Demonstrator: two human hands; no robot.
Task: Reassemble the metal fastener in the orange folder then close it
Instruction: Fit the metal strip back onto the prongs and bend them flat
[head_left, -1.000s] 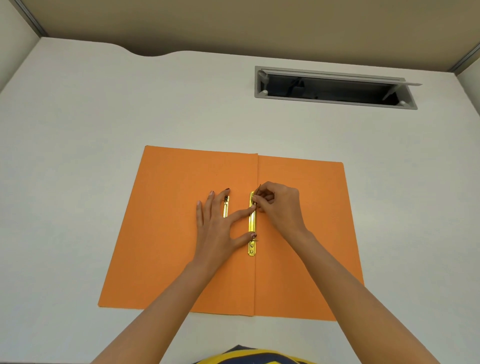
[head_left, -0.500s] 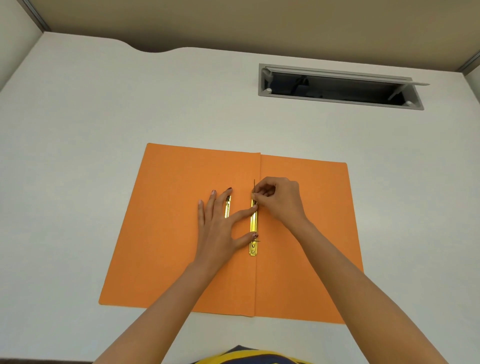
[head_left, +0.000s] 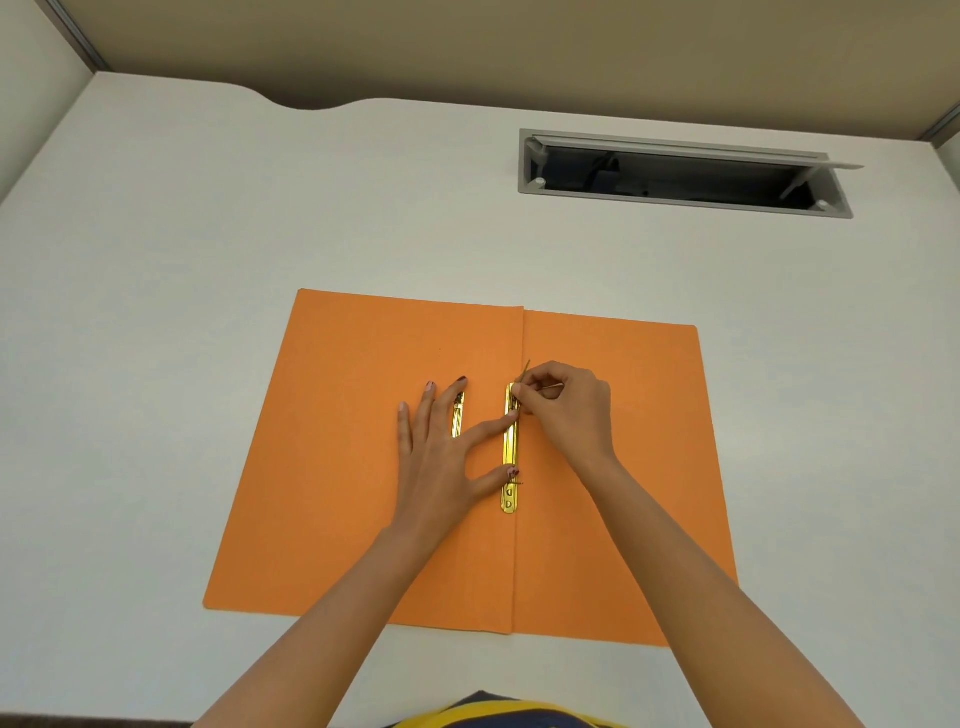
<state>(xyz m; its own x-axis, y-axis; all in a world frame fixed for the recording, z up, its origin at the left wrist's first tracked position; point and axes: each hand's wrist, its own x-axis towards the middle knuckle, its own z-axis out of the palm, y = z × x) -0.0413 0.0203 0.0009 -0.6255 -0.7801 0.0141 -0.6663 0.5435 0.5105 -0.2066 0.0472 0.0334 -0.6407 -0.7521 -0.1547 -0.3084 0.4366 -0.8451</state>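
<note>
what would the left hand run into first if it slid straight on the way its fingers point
Its fingers point away from the person, up the orange folder. The left hand already covers the smaller loose gold strip; past that, only bare folder, then the white desk. The way looks free, as far as visible.

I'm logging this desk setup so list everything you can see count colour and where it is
white desk: one, white, fills the view.
orange card folder: one, orange, open flat, desk centre.
long gold metal fastener bar: one, gold, along the folder's spine.
short gold metal strip: one, gold, left of the bar, partly under fingers.
grey cable hatch: one, grey, open, far right.
left hand: flat, touching the bar.
right hand: pinching thin prongs at the bar's far end.
</note>
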